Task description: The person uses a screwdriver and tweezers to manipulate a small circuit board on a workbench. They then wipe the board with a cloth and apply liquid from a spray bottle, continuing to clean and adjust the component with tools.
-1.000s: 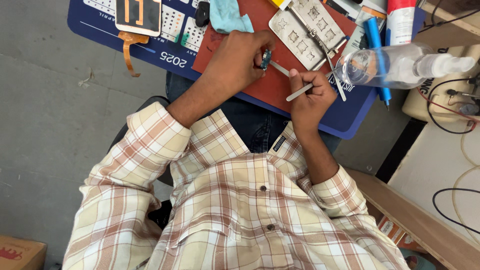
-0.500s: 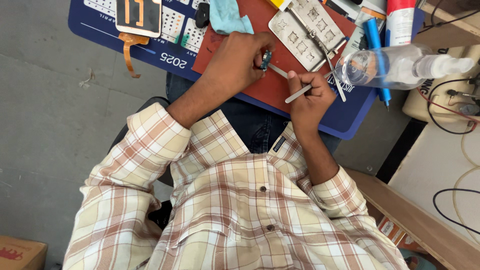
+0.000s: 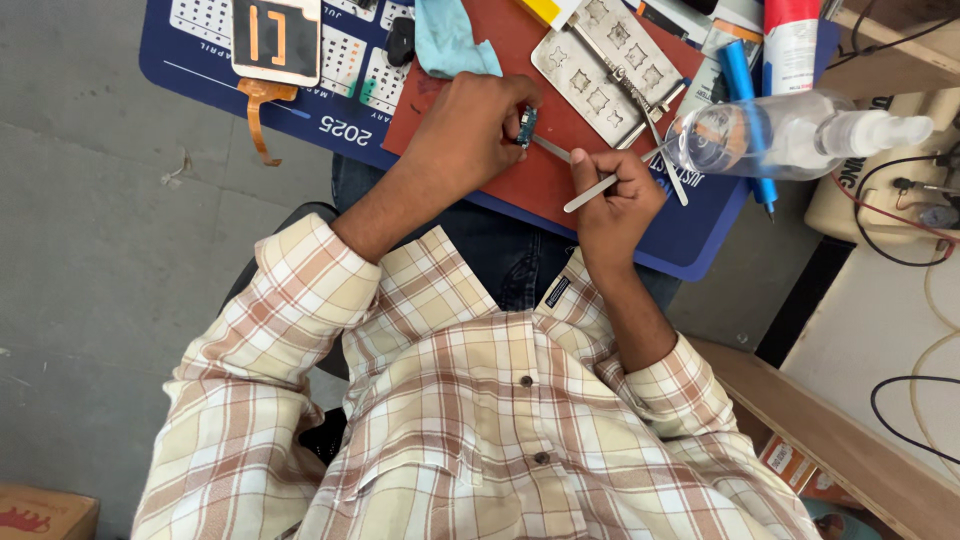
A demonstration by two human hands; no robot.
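The left hand (image 3: 470,130) pinched a small blue circuit board (image 3: 526,127) between thumb and fingertips, edge-on over the red mat (image 3: 520,180); the right hand (image 3: 615,195), fingers closed round metal tweezers (image 3: 585,172), sat just right of it and nearer the body; the tweezers' long axis ran up-left, their tip touching the board's near edge; a clear spray bottle (image 3: 790,135) lay farther right.

Left hand (image 3: 470,135) is pinching a small blue circuit board (image 3: 526,126) while right hand (image 3: 615,195) is holding tweezers (image 3: 565,158) against it over the red mat (image 3: 540,185).
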